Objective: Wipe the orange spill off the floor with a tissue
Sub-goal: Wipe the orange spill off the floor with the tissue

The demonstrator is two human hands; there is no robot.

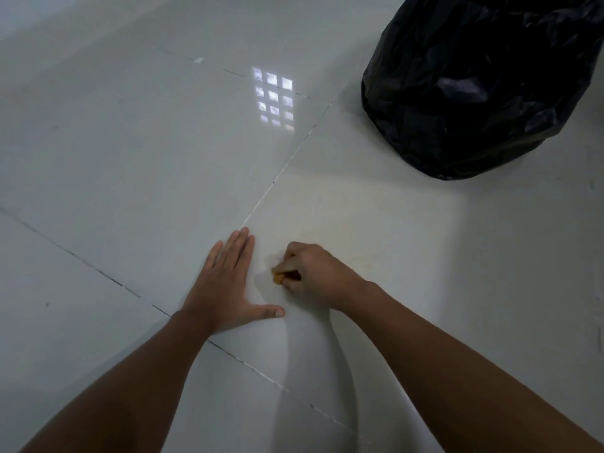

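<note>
My right hand (315, 273) is curled round a small wadded tissue (279, 277), stained orange, and holds it down against the white tiled floor (130, 158). Only an edge of the tissue shows past the fingers. A faint yellowish smear (330, 223) lies on the tile just beyond the hand. My left hand (225, 282) rests flat on the floor to the left of it, fingers straight and thumb spread out, a short gap between the two hands.
A full black rubbish bag (474, 86) stands on the floor at the far right. Grout lines (281, 171) cross the tiles between the hands and away from me. A bright window reflection (274, 98) lies on the glossy floor ahead.
</note>
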